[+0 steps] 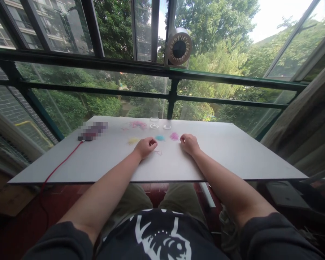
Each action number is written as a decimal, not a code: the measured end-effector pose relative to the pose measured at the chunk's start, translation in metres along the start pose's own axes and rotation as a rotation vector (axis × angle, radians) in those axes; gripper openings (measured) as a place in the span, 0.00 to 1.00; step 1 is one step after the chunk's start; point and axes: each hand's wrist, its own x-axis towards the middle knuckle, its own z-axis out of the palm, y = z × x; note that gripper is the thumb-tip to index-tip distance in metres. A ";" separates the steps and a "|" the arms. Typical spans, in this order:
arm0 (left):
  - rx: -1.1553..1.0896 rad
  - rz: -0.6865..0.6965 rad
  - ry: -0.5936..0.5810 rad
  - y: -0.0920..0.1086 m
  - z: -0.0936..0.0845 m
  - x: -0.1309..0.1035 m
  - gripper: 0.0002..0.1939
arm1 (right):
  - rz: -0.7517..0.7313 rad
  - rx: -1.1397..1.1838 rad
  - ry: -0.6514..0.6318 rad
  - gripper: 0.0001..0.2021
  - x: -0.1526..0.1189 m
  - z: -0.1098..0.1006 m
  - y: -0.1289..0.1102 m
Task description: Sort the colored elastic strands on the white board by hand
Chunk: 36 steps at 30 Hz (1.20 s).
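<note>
My left hand [146, 147] rests on the white table [105, 159] with its fingers curled and thumb close to the fingertips; whatever it may pinch is too small to make out. Just beside its fingertips lies a thin pinkish strand [158, 152]. My right hand [190, 143] is closed too, its fingertips by a small purple pile [174, 136], and I cannot make out anything in them. Between the hands sits a teal pile [160, 138]. A yellow pile [133, 141] lies left of my left hand, and a looser pink pile [138, 125] is farther back.
At the table's back stand a clear round container [154, 122] and a small clear lid-like disc [167, 127]. A blurred-out object [93, 131] with a red cable [62, 162] lies at left. Beyond are a green railing [227, 75] and a round fan-like device [179, 48].
</note>
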 end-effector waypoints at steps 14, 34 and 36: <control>0.105 0.016 -0.104 -0.013 -0.005 -0.002 0.11 | 0.092 0.224 0.252 0.14 -0.002 0.000 -0.017; 0.214 0.041 -0.127 0.001 -0.007 -0.006 0.10 | -0.540 0.304 -0.105 0.10 -0.034 -0.005 -0.068; 0.217 0.030 -0.136 0.001 -0.007 -0.006 0.09 | -0.512 0.318 -0.106 0.08 -0.034 -0.005 -0.068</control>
